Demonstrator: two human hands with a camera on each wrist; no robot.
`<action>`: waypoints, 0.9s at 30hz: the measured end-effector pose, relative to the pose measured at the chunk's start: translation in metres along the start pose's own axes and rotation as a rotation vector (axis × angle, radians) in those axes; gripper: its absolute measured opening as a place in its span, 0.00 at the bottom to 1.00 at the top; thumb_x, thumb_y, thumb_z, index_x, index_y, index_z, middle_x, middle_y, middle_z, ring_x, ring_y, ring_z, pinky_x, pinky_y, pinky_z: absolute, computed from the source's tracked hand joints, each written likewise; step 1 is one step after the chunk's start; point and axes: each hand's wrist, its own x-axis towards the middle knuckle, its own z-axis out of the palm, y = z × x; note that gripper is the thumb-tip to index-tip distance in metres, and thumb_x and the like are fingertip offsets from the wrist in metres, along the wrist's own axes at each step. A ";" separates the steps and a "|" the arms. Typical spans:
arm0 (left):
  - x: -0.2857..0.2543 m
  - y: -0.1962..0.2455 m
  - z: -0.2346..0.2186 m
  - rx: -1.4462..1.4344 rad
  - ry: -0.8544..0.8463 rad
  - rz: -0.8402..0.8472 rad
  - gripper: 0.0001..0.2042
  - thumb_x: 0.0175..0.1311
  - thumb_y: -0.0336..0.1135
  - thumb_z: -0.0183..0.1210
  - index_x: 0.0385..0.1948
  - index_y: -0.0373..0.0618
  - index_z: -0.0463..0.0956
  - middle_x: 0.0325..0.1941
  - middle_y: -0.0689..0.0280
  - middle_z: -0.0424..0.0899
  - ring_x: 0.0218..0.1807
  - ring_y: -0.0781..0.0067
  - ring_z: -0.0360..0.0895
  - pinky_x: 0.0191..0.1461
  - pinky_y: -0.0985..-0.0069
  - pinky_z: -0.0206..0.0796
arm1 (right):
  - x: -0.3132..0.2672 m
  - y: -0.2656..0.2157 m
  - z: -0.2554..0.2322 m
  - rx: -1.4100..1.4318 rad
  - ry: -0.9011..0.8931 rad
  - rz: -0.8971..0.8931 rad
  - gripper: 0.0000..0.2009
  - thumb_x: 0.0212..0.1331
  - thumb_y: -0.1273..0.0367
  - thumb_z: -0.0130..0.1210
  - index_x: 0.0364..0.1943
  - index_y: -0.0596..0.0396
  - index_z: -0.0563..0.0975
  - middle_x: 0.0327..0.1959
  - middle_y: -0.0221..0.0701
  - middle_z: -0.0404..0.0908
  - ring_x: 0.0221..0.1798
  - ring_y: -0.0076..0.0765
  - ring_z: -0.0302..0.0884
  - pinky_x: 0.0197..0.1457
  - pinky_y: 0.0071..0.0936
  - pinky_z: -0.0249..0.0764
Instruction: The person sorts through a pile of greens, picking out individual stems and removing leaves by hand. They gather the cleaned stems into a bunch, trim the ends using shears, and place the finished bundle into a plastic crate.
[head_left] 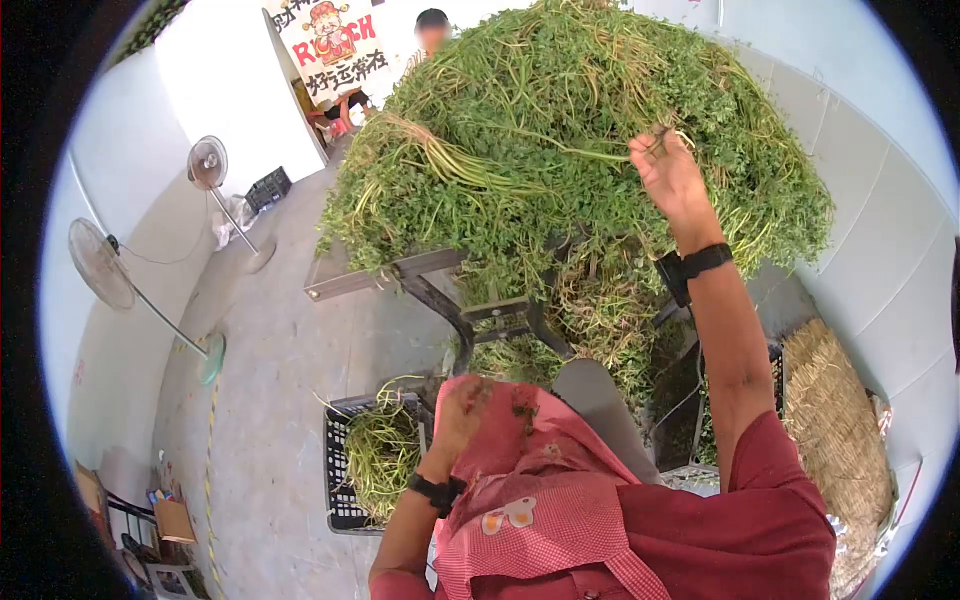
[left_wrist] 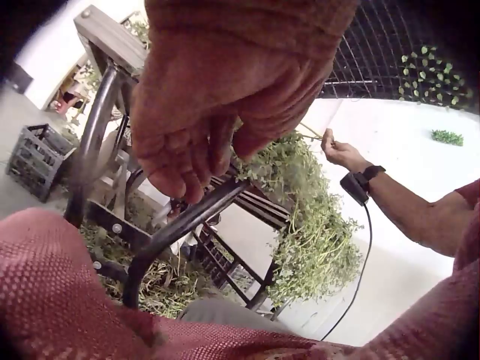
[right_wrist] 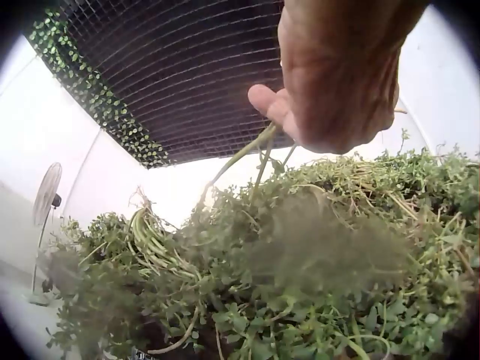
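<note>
A large heap of leafy green stems (head_left: pixel 600 80) covers the table. Over its right side my right hand (head_left: pixel 672 180) is raised, pinching a long green stem (right_wrist: pixel 244 156) between thumb and fingers. That stem slants down to the leaves in the right wrist view. Low by my lap, my left hand (head_left: pixel 462 415) hangs in front of the pink apron (head_left: pixel 560 540), its fingers loosely bent with nothing seen in them. A bunch of paler stems (head_left: pixel 455 165) lies together on the heap's left part.
A black crate (head_left: pixel 338 440) of cut stems stands on the floor at my left. More greens (head_left: pixel 590 310) lie beneath the table (head_left: pixel 350 280). Two fans (head_left: pixel 207 165) stand at the left, a straw-coloured bundle (head_left: pixel 835 430) at the right. Another person (head_left: pixel 432 35) is beyond the heap.
</note>
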 end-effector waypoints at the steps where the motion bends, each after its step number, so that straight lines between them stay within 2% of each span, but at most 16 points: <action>1: -0.003 -0.004 0.001 0.003 0.005 0.006 0.08 0.61 0.30 0.51 0.39 0.39 0.74 0.28 0.63 0.77 0.33 0.77 0.72 0.37 0.77 0.64 | -0.001 -0.004 -0.003 0.024 -0.065 -0.013 0.15 0.67 0.61 0.36 0.45 0.57 0.66 0.34 0.36 0.74 0.38 0.37 0.75 0.39 0.28 0.77; 3: -0.007 -0.013 0.005 -0.171 -0.009 0.003 0.08 0.60 0.28 0.52 0.40 0.38 0.74 0.30 0.66 0.78 0.34 0.81 0.72 0.37 0.80 0.65 | -0.006 -0.011 -0.008 0.028 -0.059 -0.016 0.14 0.67 0.60 0.37 0.44 0.56 0.67 0.32 0.34 0.74 0.36 0.35 0.75 0.36 0.25 0.75; 5: -0.010 -0.016 0.006 -0.171 -0.013 -0.025 0.08 0.60 0.27 0.52 0.39 0.38 0.74 0.31 0.67 0.78 0.35 0.81 0.72 0.38 0.81 0.65 | -0.010 -0.016 -0.009 0.057 -0.031 0.003 0.14 0.66 0.59 0.40 0.44 0.55 0.67 0.29 0.29 0.73 0.30 0.27 0.72 0.26 0.19 0.69; 6: -0.012 -0.015 0.007 -0.171 -0.025 -0.058 0.08 0.60 0.26 0.51 0.39 0.38 0.74 0.31 0.67 0.78 0.35 0.82 0.72 0.38 0.82 0.65 | -0.016 -0.020 -0.009 0.052 -0.019 0.001 0.14 0.66 0.59 0.40 0.44 0.55 0.67 0.29 0.29 0.73 0.30 0.27 0.72 0.26 0.19 0.69; 8: -0.013 -0.009 0.007 -0.166 -0.028 -0.076 0.08 0.60 0.26 0.51 0.40 0.38 0.74 0.31 0.67 0.78 0.34 0.82 0.72 0.38 0.81 0.65 | -0.028 -0.028 -0.009 0.162 -0.156 0.074 0.14 0.65 0.59 0.41 0.44 0.54 0.67 0.25 0.27 0.69 0.25 0.23 0.66 0.22 0.16 0.65; 9: -0.012 -0.005 0.005 -0.154 -0.014 -0.092 0.08 0.60 0.27 0.51 0.40 0.38 0.74 0.31 0.66 0.78 0.33 0.82 0.72 0.37 0.81 0.66 | -0.040 -0.034 0.005 0.161 -0.109 0.085 0.13 0.64 0.60 0.43 0.43 0.54 0.68 0.22 0.25 0.66 0.20 0.21 0.61 0.19 0.14 0.60; 10: -0.011 -0.002 0.003 -0.156 -0.026 -0.094 0.08 0.60 0.27 0.51 0.40 0.38 0.74 0.31 0.66 0.78 0.33 0.82 0.72 0.37 0.81 0.66 | -0.050 -0.042 0.010 0.159 -0.098 0.083 0.13 0.64 0.60 0.43 0.43 0.54 0.68 0.22 0.25 0.66 0.20 0.21 0.61 0.19 0.14 0.60; 12: -0.010 0.003 -0.002 -0.085 0.049 0.044 0.09 0.60 0.28 0.51 0.40 0.38 0.74 0.31 0.66 0.78 0.31 0.82 0.72 0.35 0.81 0.65 | -0.068 -0.050 0.017 0.107 -0.471 0.170 0.13 0.63 0.59 0.46 0.42 0.54 0.69 0.21 0.25 0.65 0.17 0.19 0.58 0.16 0.14 0.56; 13: -0.008 0.005 -0.003 -0.128 0.067 0.026 0.09 0.60 0.30 0.52 0.40 0.38 0.74 0.29 0.66 0.78 0.29 0.82 0.70 0.33 0.81 0.65 | -0.077 -0.051 0.024 0.044 -0.471 0.152 0.14 0.61 0.59 0.49 0.40 0.56 0.70 0.19 0.24 0.64 0.13 0.17 0.55 0.13 0.14 0.50; 17: -0.001 0.046 -0.019 -0.139 0.125 0.091 0.08 0.61 0.30 0.52 0.39 0.38 0.76 0.28 0.66 0.78 0.28 0.82 0.70 0.31 0.82 0.64 | -0.108 -0.040 0.043 -0.109 -0.536 0.222 0.15 0.60 0.59 0.50 0.38 0.58 0.70 0.13 0.20 0.59 0.11 0.15 0.51 0.11 0.14 0.46; 19: -0.004 0.070 -0.033 -0.166 0.145 0.097 0.10 0.64 0.34 0.52 0.37 0.35 0.76 0.35 0.64 0.80 0.32 0.80 0.73 0.38 0.81 0.66 | -0.116 -0.024 0.047 -0.140 -0.530 0.268 0.15 0.60 0.59 0.50 0.39 0.59 0.70 0.13 0.20 0.59 0.10 0.15 0.51 0.10 0.14 0.46; 20: -0.007 0.082 -0.040 -0.164 0.140 0.074 0.10 0.64 0.34 0.52 0.37 0.35 0.76 0.35 0.64 0.80 0.32 0.80 0.73 0.38 0.81 0.66 | -0.120 -0.016 0.046 -0.174 -0.526 0.296 0.16 0.61 0.59 0.50 0.39 0.61 0.70 0.12 0.20 0.59 0.10 0.15 0.50 0.10 0.14 0.46; 22: -0.011 0.101 -0.051 -0.261 0.167 -0.152 0.11 0.63 0.34 0.52 0.37 0.34 0.76 0.33 0.63 0.81 0.31 0.82 0.74 0.35 0.83 0.67 | -0.128 0.000 0.046 -0.215 -0.512 0.336 0.17 0.62 0.59 0.47 0.39 0.63 0.68 0.12 0.24 0.62 0.09 0.16 0.54 0.09 0.13 0.46; 24: -0.009 0.105 -0.050 -0.230 0.212 -0.117 0.11 0.63 0.33 0.52 0.37 0.34 0.76 0.31 0.63 0.81 0.29 0.83 0.74 0.32 0.85 0.66 | -0.136 0.016 0.051 -0.280 -0.467 0.456 0.18 0.64 0.58 0.44 0.40 0.63 0.68 0.13 0.28 0.67 0.09 0.17 0.59 0.07 0.12 0.47; 25: -0.007 0.106 -0.046 -0.204 0.233 -0.063 0.10 0.63 0.32 0.52 0.37 0.34 0.76 0.31 0.63 0.81 0.29 0.83 0.73 0.32 0.85 0.65 | -0.137 0.026 0.049 -0.264 -0.513 0.504 0.18 0.65 0.58 0.42 0.39 0.63 0.68 0.14 0.29 0.69 0.10 0.19 0.63 0.07 0.11 0.48; 27: -0.003 0.102 -0.041 -0.161 0.201 0.020 0.09 0.63 0.31 0.51 0.38 0.34 0.76 0.33 0.64 0.81 0.32 0.82 0.74 0.34 0.85 0.65 | -0.145 0.041 0.053 -0.241 -0.542 0.571 0.18 0.65 0.58 0.42 0.39 0.63 0.68 0.14 0.29 0.68 0.10 0.18 0.62 0.07 0.11 0.48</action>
